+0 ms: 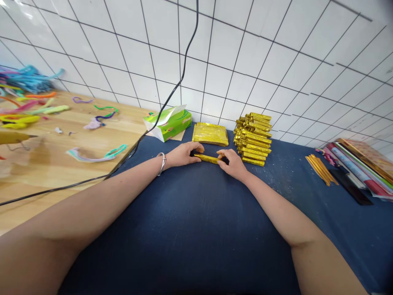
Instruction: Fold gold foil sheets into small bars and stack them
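Observation:
A narrow folded strip of shiny gold paper [207, 158] lies between my two hands, low over the dark blue tabletop. At its left end, my left hand [184, 154] is closed with thumb and fingers around it. My right hand [231, 162] pinches the right end, its fingers curled. Just behind the strip sits a flat stack of gold paper sheets [210, 134]. To the right of that stack, a pile of similar folded gold strips [253, 139] rises in layers. A silver bracelet [161, 164] circles my left wrist.
A green tissue box [168, 123] stands behind my left hand. A black cable [181, 78] hangs down and crosses onto the wooden table [58, 180], where pipe cleaners [30, 80] and a glue gun [15, 137] lie. Books [362, 168] and orange-gold sticks [321, 169] are at right.

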Demonstrator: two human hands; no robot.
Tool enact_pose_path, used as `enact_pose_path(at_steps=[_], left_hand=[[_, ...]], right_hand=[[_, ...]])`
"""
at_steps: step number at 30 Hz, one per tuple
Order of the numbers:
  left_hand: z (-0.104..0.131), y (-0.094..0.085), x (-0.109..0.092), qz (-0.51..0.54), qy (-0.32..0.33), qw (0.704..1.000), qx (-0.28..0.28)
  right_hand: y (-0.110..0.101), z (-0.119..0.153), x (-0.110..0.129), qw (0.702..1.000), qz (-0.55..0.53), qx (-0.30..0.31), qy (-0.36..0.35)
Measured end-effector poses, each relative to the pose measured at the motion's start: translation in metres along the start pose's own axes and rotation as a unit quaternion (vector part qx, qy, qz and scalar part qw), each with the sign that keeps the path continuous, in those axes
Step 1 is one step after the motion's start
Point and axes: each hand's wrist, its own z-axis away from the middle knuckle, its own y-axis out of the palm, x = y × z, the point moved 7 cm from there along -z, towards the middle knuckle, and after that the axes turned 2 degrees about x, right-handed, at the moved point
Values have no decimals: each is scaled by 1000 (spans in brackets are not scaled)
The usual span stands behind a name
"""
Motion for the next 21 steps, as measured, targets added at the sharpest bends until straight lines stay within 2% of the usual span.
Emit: enact_pose_path(at_steps=[8, 15, 21], left_hand=[[0, 2, 2, -20, -1, 1000, 5], [0, 2, 0, -35, 15, 999, 2], [0, 2, -3, -35, 17, 999, 17]], right_hand=[[1, 0, 10, 998, 16, 9, -58], [7, 0, 11, 994, 62, 37, -77], [6, 0, 8, 996, 58, 12, -65]])
